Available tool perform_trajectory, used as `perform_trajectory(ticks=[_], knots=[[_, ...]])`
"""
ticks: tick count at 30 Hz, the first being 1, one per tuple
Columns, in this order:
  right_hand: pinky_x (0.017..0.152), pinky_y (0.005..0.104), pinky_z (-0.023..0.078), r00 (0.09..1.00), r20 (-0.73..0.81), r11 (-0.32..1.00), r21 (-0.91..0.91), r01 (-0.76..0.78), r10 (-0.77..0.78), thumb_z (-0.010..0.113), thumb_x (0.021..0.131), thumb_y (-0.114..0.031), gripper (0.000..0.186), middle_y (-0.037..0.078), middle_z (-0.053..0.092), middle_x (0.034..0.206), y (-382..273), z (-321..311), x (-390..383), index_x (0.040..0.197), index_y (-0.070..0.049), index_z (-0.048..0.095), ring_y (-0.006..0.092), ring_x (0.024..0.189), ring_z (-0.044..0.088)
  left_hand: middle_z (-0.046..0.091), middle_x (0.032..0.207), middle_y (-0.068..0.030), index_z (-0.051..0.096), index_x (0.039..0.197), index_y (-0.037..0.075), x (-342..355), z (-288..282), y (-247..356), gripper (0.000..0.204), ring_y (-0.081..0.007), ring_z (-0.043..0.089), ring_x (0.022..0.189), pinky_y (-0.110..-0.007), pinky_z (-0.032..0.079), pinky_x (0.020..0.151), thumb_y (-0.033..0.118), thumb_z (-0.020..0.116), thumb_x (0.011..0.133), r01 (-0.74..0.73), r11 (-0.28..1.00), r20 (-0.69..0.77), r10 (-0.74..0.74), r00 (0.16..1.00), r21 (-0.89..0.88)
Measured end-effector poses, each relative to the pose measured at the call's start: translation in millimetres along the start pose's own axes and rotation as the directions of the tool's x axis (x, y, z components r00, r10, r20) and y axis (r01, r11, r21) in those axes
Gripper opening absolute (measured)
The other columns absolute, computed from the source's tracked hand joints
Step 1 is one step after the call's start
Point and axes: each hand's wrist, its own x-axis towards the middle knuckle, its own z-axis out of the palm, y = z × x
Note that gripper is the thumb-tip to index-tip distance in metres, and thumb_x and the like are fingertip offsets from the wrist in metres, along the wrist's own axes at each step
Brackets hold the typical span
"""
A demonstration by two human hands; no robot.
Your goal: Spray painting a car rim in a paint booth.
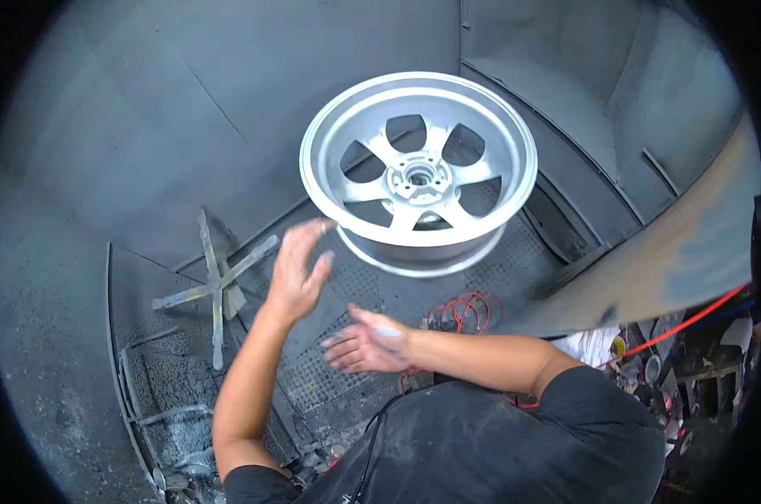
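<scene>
A silver alloy wheel rim (473, 172) with several spokes stands raised above the floor in front of me, its open face turned up and slightly toward me. My left hand (296, 273) reaches up beside the wheel's near left edge, thumb apart from slightly curved fingers, holding nothing. Its fingertips are at the edge; whether they touch it I cannot tell. Closer to my body, my right hand (368, 342) is stretched across to the left, thumb and fingers apart, with nothing in it. A pale patch shows on its palm side near the wrist.
A paint-crusted metal cross stand (217, 284) is at the left by the grey wall (221, 92). Red hose (473, 309) lies coiled on the textured floor (313, 382) below the wheel. Cluttered shelving (704, 361) stands at the right, beyond a curved panel (649, 260).
</scene>
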Motion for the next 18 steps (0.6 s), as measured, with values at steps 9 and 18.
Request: perform_trajectory(ticks=[9,18], knots=[[0.085,0.0386,0.051,0.95,0.305,0.83,0.513,-0.218,0.062,0.024,0.096,-0.065,0.077,0.013,0.064,0.106,-34.2,-11.1,29.0,0.12,0.001,0.055,0.0263,0.097,0.062,0.058,0.124,-0.0184,0.056,0.126,0.001,238.7,46.1,-12.6,0.051,-0.0348,0.048,0.123,-0.044,0.032,0.106,0.04,0.045,0.094,-0.169,0.97,0.04,0.164,0.986,0.173],[0.093,0.0363,0.048,0.748,0.629,0.66,0.656,-0.365,-0.212,0.041,0.099,-0.031,0.045,0.007,0.056,0.127,-27.2,-63.6,18.2,0.132,-0.001,0.048,0.02,0.119,0.053,0.059,0.127,-0.0189,0.056,0.13,0.004,394.6,175.8,-94.9,0.064,-0.0343,0.049,0.125,-0.045,0.031,0.109,0.053,0.031,0.097,0.041,0.928,0.19,-0.119,0.974,0.371]])
